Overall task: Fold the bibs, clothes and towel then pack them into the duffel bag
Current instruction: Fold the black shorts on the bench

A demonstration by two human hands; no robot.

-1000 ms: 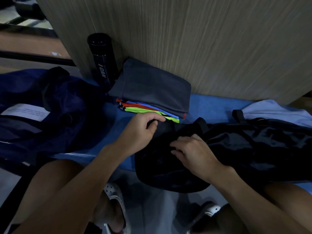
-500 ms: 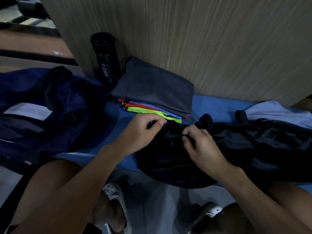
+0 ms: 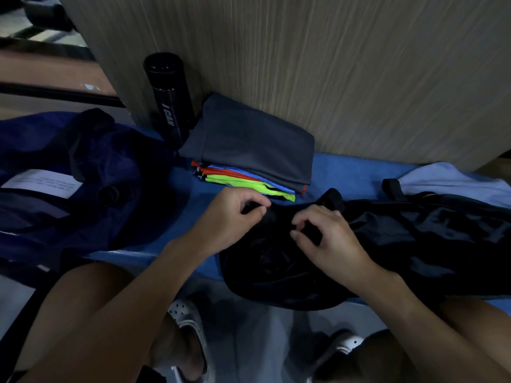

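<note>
Blue padded bench top carries everything. At its near edge both forearms reach in. The left hand curls, its thumb and forefinger pinching the rim of a black fabric duffel bag. Just beside it, the right hand pinches the same dark cloth. Beyond the fingers, a folded dark grey garment tops red, blue and green bibs against the far wood-grain panel.

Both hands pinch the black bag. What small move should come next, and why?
Probably draw the left hand and right hand apart to open the black bag: each pinches its top fabric, and the folded stack lies beside it, unpacked.
</note>
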